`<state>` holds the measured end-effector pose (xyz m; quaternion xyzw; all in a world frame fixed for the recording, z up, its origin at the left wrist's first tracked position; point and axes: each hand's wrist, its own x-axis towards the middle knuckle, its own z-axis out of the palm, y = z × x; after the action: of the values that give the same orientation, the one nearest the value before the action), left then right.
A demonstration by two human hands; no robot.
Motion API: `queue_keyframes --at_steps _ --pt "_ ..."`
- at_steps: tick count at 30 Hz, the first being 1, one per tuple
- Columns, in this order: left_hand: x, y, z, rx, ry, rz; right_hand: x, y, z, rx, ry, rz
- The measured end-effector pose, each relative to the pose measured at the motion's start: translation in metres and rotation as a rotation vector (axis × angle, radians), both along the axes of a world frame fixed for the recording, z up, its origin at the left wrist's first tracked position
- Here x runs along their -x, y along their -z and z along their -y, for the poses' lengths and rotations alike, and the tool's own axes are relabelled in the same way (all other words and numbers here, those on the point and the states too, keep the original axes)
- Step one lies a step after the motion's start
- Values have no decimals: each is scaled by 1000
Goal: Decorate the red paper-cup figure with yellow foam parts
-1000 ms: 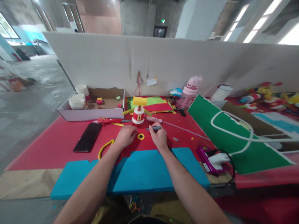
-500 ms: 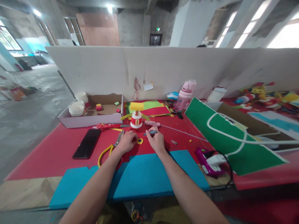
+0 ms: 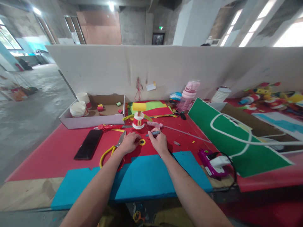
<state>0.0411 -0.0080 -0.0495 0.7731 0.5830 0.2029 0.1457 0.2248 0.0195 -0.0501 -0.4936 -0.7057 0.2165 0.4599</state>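
Curled together on the red table surface, the fingers of my left hand (image 3: 129,142) rest at the left edge of a small yellow disc (image 3: 143,142) with a black centre, seemingly steadying it. My right hand (image 3: 158,141) grips a dark marker (image 3: 154,133), its tip pointing left just above the disc. Behind both hands stands a paper-cup figure (image 3: 138,121) with a red band, a yellow roll on top and folded green-yellow arms. Yellow-handled scissors (image 3: 111,153) lie beside my left wrist, partly under the forearm. A pink glue gun (image 3: 155,125) lies behind my right hand.
A black phone (image 3: 88,145) and a white-walled box (image 3: 94,122) with paper cups are on the left. Blue foam (image 3: 151,176) lines the front edge. To the right are a purple power strip (image 3: 210,165), a green board (image 3: 227,138) and a pink bottle (image 3: 188,94).
The hands, marker and disc hold almost the same places. Only a slight shift of the camera shows.
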Motion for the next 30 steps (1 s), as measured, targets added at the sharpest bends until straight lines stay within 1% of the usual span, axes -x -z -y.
queue_keyframes --at_steps 2,4,6,10,12,14,15,17,19,21,23,24,27,28,30 --pt "-2 -1 0 24 -2 -29 0 0 0 -4 -7 -4" --pt "-4 0 0 24 -10 -7 1 1 0 -6 -16 -9" --pt "-5 4 0 6 -13 76 1 2 -1 -4 -18 -8" --pt "-3 8 0 -22 14 305 -1 1 -2 -13 -15 -2" --pt "-1 7 1 -61 -3 344 -2 0 -2 -16 -17 -5" --pt "1 3 2 -116 -35 307 -3 0 -1 -4 -22 -27" --pt "2 1 3 -132 -27 275 -3 0 -1 8 -32 -51" --pt "3 -3 4 -123 44 210 -5 0 -2 37 -74 -103" --pt "4 -6 7 -68 130 147 -8 2 -5 70 -150 -125" --pt "4 -11 10 -19 156 73 -11 3 -7 98 -247 -84" --pt "3 -17 14 -1 171 9 -15 4 -9 115 -337 7" --pt "2 -20 16 -4 200 -14 -16 4 -9 116 -368 56" --pt "-1 -26 22 -27 331 -87 -17 4 -9 109 -418 156" --pt "-2 -26 23 -38 355 -123 -17 5 -8 108 -431 173" --pt "-6 -24 24 -73 362 -210 -15 5 -7 114 -452 191"
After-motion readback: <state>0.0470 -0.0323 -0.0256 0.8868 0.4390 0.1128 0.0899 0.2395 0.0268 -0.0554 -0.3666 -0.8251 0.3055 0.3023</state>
